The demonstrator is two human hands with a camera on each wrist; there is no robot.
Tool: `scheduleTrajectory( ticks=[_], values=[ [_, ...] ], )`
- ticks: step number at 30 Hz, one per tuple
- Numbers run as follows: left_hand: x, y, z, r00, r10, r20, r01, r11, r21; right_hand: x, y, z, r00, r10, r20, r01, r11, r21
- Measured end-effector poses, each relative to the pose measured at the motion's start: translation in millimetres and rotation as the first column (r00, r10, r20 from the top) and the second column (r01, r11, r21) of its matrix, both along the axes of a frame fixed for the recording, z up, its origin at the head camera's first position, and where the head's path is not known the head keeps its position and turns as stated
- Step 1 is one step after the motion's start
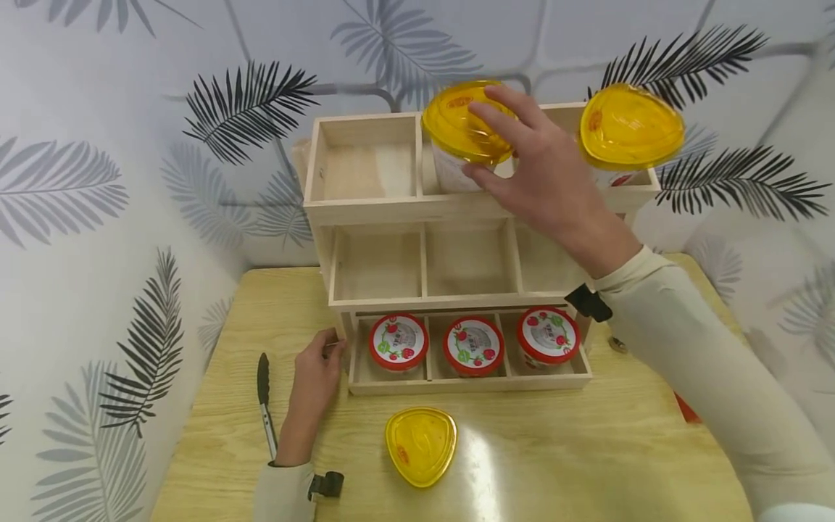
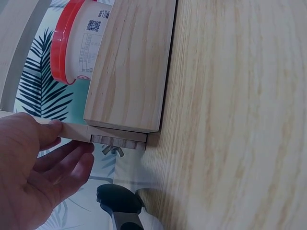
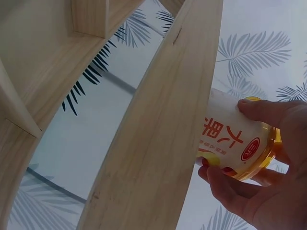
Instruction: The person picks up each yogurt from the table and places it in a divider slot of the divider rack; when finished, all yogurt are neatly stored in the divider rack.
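Note:
My right hand [image 1: 548, 163] holds a white tub with a yellow lid [image 1: 466, 123] at the middle compartment of the top tier of a wooden shelf [image 1: 378, 212]. In the right wrist view, thumb and fingers grip the tub [image 3: 230, 136], its lower end hidden behind the front board. Another yellow-lidded tub [image 1: 629, 127] stands in the top tier's right compartment. My left hand [image 1: 316, 384] is at the shelf's lower left side. The left wrist view shows that hand [image 2: 45, 167] pinching the wooden side upright [image 2: 74, 130] between thumb and fingers.
Three red-lidded tubs [image 1: 472, 346] sit in the bottom tier, one per compartment. A yellow-lidded tub [image 1: 420, 446] stands on the table [image 1: 554, 457] before the shelf. Black-tipped tongs [image 1: 265, 399] lie left of my left hand. Patterned wall [image 1: 150, 109] rises behind the shelf.

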State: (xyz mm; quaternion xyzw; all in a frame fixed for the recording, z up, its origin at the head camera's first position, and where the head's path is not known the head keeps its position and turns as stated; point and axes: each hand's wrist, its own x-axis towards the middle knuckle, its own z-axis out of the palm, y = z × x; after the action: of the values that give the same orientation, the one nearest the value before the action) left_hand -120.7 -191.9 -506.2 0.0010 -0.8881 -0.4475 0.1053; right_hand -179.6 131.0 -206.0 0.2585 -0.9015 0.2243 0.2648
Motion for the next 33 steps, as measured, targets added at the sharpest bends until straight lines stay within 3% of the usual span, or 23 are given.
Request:
scheduleTrajectory(
  ticks=[22, 28, 33],
  values=[
    [1.7, 2.1, -2.2, 1.000, 0.012, -0.027, -0.012, 1.000, -0.003, 8.3, 4.1, -8.3, 1.000, -0.004, 0.002, 0.003, 0.997, 0.076],
    [2.2, 3.4, -3.3, 0.999, 0.007, -0.046, -0.008, 1.000, -0.014, 25.4, 8.8, -7.9, 0.990, -0.016, -0.141, 0.029, 0.995, 0.091],
    [0.7, 2.6, -3.8, 0.999, 0.010, -0.045, -0.011, 1.000, -0.023, 51.5, 7.8, -10.2, 0.945, 0.006, -0.328, 0.001, 1.000, 0.023]
  ],
)
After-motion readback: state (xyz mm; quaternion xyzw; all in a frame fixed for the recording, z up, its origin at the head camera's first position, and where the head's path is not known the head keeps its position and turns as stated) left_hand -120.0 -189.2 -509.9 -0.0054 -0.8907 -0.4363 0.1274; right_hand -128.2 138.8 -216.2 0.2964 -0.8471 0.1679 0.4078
